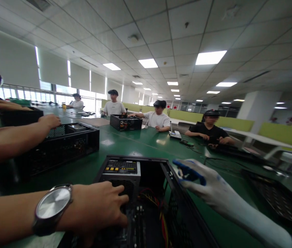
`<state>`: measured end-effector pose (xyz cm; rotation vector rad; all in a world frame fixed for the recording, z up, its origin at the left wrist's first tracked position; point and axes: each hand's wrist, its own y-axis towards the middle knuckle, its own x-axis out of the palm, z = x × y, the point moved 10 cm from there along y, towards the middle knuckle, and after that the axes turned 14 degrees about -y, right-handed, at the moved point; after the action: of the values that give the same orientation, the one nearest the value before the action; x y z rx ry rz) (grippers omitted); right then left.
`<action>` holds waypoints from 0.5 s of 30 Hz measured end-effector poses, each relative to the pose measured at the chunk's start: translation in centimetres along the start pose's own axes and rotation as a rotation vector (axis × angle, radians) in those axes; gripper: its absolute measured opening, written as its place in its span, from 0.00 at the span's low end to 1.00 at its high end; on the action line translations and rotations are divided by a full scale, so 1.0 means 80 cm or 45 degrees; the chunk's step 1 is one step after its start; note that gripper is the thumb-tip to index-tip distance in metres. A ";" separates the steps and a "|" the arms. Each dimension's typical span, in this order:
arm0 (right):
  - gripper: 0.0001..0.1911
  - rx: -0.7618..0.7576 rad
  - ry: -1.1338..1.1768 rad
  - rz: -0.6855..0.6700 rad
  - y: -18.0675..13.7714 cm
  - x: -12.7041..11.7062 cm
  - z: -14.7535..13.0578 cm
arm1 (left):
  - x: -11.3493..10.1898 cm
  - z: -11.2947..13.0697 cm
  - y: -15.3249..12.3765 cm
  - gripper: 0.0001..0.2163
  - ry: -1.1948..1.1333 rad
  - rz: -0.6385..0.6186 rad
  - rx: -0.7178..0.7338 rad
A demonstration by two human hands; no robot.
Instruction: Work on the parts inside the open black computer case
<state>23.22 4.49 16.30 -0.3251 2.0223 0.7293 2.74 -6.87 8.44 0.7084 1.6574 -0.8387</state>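
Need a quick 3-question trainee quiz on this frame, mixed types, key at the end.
1. True or false: the left hand rests inside the open computer case, against the power supply.
2. What is on the left wrist? A) wristwatch B) rubber band C) nothing
3. What colour is the item held in the right hand?

Key: 1 true; 2 A, a wristwatch; 3 blue, the blue object, too blurred to identify.
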 end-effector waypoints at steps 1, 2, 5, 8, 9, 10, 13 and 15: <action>0.30 -0.108 -0.026 -0.112 0.012 0.017 -0.030 | 0.002 -0.002 0.003 0.24 -0.015 -0.041 -0.009; 0.30 -0.186 -0.064 -0.207 0.023 0.035 -0.053 | 0.003 -0.004 0.008 0.23 -0.026 -0.092 -0.021; 0.30 -0.335 -0.243 -0.317 0.055 0.084 -0.091 | -0.009 -0.005 0.027 0.29 -0.102 -0.171 -0.035; 0.30 -0.372 -0.339 -0.336 0.074 0.116 -0.097 | -0.048 0.007 0.032 0.35 -0.199 -0.097 0.008; 0.29 -0.378 -0.317 -0.329 0.076 0.120 -0.098 | -0.063 0.012 0.027 0.34 -0.221 -0.055 0.034; 0.29 -0.381 -0.269 -0.321 0.075 0.121 -0.098 | -0.077 0.018 0.019 0.33 -0.245 -0.011 0.066; 0.27 -0.397 -0.097 -0.359 0.062 0.116 -0.108 | -0.099 0.029 -0.016 0.31 -0.347 0.145 0.107; 0.29 -0.380 -0.099 -0.421 0.050 0.120 -0.116 | -0.089 0.020 -0.039 0.29 -0.404 0.258 0.001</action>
<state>9.74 2.56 13.26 -0.7723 1.7277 0.8176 2.70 -10.18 15.66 0.6912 1.2794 -0.7626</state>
